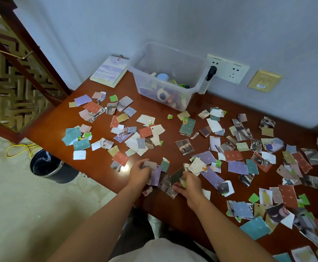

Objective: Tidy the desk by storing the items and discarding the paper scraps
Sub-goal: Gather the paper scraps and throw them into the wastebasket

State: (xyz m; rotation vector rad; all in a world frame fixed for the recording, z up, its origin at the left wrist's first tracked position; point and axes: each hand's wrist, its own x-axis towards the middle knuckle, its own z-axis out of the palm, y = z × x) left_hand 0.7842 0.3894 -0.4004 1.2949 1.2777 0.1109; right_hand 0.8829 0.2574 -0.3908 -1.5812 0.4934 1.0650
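On our worktop (97, 167) our left hand (139, 173) and right hand (190, 184) pinch paper scraps (237, 167), and an overfull grip may spill them.

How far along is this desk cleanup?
Fairly early, I'd say. Done: small items already sit in the clear box. In hand: the left hand and right hand each grip paper scraps near the front edge of the desk. Left: most paper scraps cover the desk, the notepad lies by the wall, and the waste bin shows no scraps that I can make out.
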